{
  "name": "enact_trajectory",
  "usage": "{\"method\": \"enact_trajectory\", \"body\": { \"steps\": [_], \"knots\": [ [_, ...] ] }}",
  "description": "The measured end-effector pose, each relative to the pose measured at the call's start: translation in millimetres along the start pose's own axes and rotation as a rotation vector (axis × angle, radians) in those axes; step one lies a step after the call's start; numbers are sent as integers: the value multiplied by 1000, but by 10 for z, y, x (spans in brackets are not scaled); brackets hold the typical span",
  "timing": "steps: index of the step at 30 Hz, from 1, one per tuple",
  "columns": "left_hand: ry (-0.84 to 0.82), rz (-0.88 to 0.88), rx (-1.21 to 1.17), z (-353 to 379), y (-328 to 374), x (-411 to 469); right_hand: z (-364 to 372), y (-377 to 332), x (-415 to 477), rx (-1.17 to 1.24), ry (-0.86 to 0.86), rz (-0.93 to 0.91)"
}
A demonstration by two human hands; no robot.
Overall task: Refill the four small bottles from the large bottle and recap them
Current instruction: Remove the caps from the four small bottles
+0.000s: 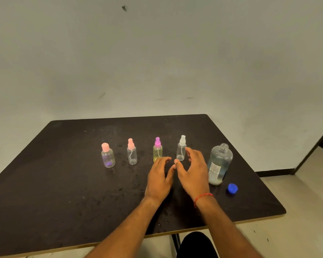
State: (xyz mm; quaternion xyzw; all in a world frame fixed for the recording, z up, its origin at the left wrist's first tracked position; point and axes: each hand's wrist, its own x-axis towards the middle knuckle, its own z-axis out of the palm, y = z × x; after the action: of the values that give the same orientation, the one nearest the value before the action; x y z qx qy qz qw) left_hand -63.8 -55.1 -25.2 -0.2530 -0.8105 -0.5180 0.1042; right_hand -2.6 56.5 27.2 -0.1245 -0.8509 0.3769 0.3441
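Working left to right across the dark table [63,183], I see the four small bottles in a row: a squat bottle with a pink flat cap [108,155], a clear sprayer with a pink pump [132,154], a yellowish sprayer with a magenta pump [157,149], then a clear sprayer with a white pump [182,148]. All four are capped and look nearly empty, apart from the yellow tint in the third. My left hand [159,178] hovers in front of the yellowish sprayer, fingers spread and empty. My right hand [192,172] is opened wide beside the white-pump sprayer, holding nothing; I cannot tell whether the fingertips touch it. Further right stands the large bottle [219,163], uncapped and part full, with its blue cap [232,188] lying just beside it.

The risks I judge: the light sprayers tip easily if nudged, and my right wrist sits near the open large bottle, so a careless sweep could spill it. The table already looks wet, so grips may slip.
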Motion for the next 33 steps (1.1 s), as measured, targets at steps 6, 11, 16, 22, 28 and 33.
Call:
{"method": "enact_trajectory", "body": {
  "steps": [6, 11, 16, 22, 28, 33],
  "knots": [
    [30, -12, 16, 9, 14, 13, 127, -25, 493, -97, 58, 48],
    [7, -18, 24, -7, 36, 4, 219, 29, 775, -170, -5, 131],
    [-7, -31, 16, -11, 32, -2, 250, 96, 788, -182, -44, 145],
    [-24, -71, -20, -10, 44, 1, 110, -26, 596, -121, -75, 90],
    [-28, -57, -65, -46, 88, -8, 44, -193, 393, -28, -121, 71],
    [-15, -44, -36, -69, 100, -29, 43, -217, 363, -3, -166, 91]
  ]
}}
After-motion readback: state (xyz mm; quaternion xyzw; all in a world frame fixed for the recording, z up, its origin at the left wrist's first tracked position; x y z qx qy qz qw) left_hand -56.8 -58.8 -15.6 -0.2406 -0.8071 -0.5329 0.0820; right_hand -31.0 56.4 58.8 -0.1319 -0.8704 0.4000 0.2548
